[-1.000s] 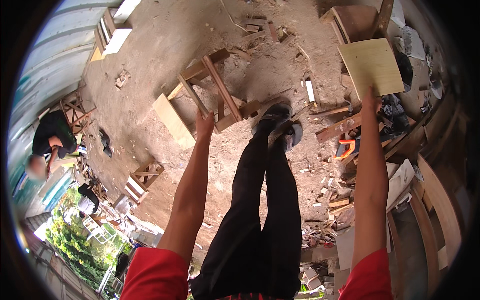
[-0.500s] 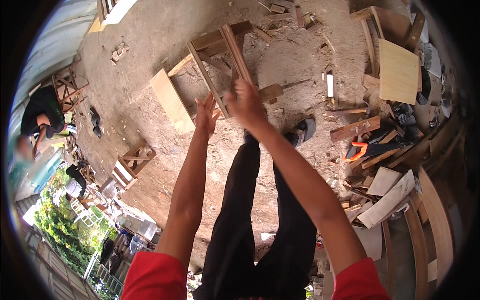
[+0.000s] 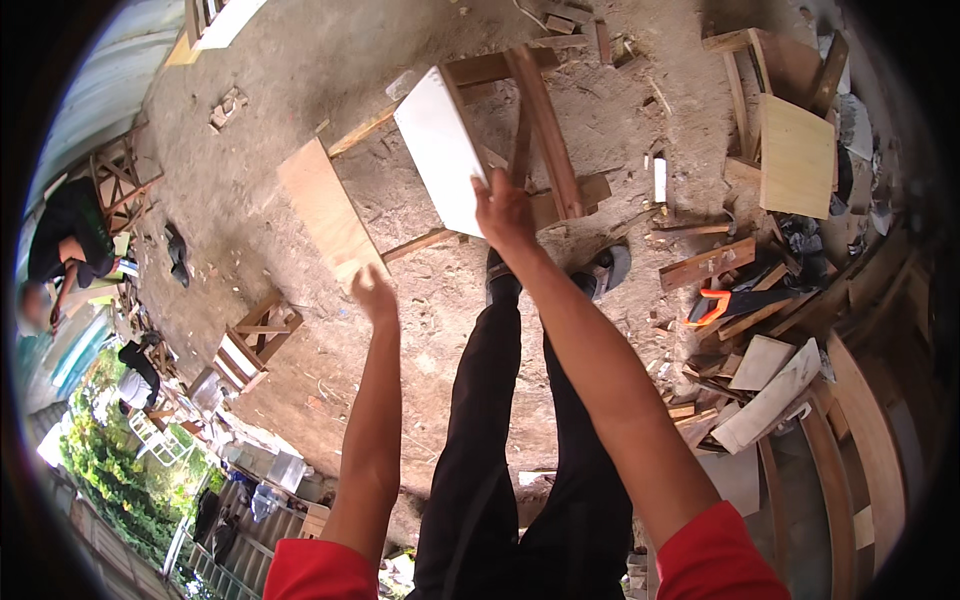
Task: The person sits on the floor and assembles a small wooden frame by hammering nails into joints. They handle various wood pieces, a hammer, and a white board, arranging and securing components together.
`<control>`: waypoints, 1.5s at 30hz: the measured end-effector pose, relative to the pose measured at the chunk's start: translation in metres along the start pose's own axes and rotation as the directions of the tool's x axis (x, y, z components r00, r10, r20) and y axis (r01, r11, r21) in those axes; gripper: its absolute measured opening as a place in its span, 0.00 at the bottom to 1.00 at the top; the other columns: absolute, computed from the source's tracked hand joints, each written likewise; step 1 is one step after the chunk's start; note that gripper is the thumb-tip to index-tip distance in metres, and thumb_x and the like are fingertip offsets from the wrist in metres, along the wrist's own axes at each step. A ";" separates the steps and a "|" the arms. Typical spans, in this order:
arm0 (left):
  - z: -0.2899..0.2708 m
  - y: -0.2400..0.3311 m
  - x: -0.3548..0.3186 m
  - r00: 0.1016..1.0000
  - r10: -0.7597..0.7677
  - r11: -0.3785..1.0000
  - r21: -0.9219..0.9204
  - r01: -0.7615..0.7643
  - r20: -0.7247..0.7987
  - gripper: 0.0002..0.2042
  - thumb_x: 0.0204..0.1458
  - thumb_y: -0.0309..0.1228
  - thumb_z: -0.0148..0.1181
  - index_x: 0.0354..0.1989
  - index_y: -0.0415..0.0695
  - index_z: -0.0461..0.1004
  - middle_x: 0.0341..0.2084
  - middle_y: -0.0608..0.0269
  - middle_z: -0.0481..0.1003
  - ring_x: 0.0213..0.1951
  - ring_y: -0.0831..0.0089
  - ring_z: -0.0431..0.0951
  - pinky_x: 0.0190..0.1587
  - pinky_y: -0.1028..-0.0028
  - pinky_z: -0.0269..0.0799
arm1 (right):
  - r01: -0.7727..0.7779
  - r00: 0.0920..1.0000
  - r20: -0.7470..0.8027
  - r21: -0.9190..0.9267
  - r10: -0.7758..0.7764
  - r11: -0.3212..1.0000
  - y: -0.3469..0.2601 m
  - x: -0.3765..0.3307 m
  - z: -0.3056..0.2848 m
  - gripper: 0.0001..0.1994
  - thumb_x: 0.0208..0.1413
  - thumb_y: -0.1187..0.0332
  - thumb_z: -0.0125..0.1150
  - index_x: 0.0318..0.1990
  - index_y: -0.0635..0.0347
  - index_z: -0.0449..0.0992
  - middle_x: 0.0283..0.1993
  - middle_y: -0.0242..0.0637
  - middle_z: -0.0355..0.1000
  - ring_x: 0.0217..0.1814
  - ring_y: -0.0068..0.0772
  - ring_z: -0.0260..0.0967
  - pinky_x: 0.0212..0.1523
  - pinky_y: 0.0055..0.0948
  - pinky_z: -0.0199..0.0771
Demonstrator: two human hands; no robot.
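While right hand (image 3: 503,208) grips white panel (image 3: 443,150), left hand (image 3: 374,293) apart

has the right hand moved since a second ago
Yes. The right hand has swung left, from the square yellow board to the wooden frame, and now holds a white panel.

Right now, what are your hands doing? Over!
Right hand grips the white board by its near edge. Left hand open, by the brown board. Wooden frame lies just past the white board.

right hand (image 3: 503,208) gripping white board (image 3: 443,148), left hand (image 3: 373,292) open
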State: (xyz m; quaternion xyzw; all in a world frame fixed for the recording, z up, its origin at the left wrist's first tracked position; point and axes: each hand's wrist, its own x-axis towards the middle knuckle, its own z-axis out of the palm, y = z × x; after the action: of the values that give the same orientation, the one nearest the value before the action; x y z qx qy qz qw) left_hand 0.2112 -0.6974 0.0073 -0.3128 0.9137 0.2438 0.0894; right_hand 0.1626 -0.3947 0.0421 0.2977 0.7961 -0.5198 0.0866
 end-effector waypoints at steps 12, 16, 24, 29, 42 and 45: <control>-0.135 0.045 0.069 0.924 0.031 0.604 -0.744 0.286 0.380 0.22 0.63 0.45 0.47 0.52 0.38 0.71 0.47 0.55 0.74 0.51 0.66 0.74 0.54 0.66 0.69 | -0.283 0.959 -0.111 -0.287 0.261 0.915 0.106 0.056 -0.140 0.30 0.66 0.42 0.41 0.51 0.66 0.71 0.37 0.53 0.74 0.46 0.56 0.73 0.50 0.46 0.72; -0.167 0.122 -0.019 0.906 0.155 0.855 -0.513 0.076 0.393 0.18 0.64 0.42 0.48 0.47 0.39 0.74 0.39 0.62 0.75 0.41 0.76 0.73 0.45 0.73 0.70 | -0.082 0.909 -0.401 -0.442 -0.115 0.893 0.088 0.036 -0.145 0.33 0.62 0.50 0.54 0.61 0.72 0.59 0.62 0.60 0.60 0.64 0.54 0.61 0.62 0.48 0.62; -0.191 0.240 -0.227 0.813 0.439 0.760 -0.641 -0.109 0.382 0.13 0.58 0.32 0.57 0.47 0.39 0.73 0.48 0.55 0.72 0.53 0.65 0.70 0.54 0.67 0.66 | -0.186 0.971 0.228 0.559 0.066 0.808 -0.153 -0.091 -0.241 0.37 0.64 0.41 0.46 0.66 0.65 0.57 0.63 0.49 0.64 0.66 0.41 0.62 0.63 0.37 0.63; -0.182 0.297 -0.301 0.674 0.672 0.645 -0.690 -0.329 0.307 0.16 0.50 0.26 0.64 0.48 0.41 0.73 0.50 0.51 0.69 0.60 0.52 0.67 0.64 0.55 0.57 | -0.114 0.964 0.263 0.550 -0.042 0.827 -0.210 -0.128 -0.275 0.38 0.58 0.55 0.65 0.66 0.68 0.53 0.58 0.51 0.66 0.63 0.37 0.63 0.62 0.37 0.64; -0.148 0.283 -0.248 0.737 0.385 0.664 -0.721 0.196 0.555 0.14 0.62 0.33 0.52 0.52 0.40 0.70 0.48 0.59 0.73 0.54 0.69 0.71 0.57 0.69 0.65 | -0.062 0.991 0.118 0.007 0.061 0.998 -0.191 -0.134 -0.317 0.16 0.62 0.70 0.52 0.54 0.69 0.68 0.47 0.44 0.74 0.48 0.31 0.72 0.51 0.33 0.70; -0.128 0.259 -0.202 0.806 0.134 0.671 -0.651 0.354 0.576 0.16 0.64 0.39 0.50 0.51 0.40 0.71 0.45 0.58 0.75 0.52 0.71 0.73 0.51 0.69 0.69 | -0.112 0.988 0.111 0.050 0.106 0.992 -0.175 -0.143 -0.351 0.17 0.63 0.67 0.52 0.55 0.68 0.68 0.48 0.43 0.74 0.50 0.29 0.70 0.53 0.31 0.68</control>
State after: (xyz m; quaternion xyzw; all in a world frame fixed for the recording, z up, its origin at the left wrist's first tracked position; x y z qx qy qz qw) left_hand 0.2102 -0.4775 0.2830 -0.2893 0.6426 0.6655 0.2458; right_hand 0.2398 -0.1906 0.3983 0.3144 0.7579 -0.5517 0.1496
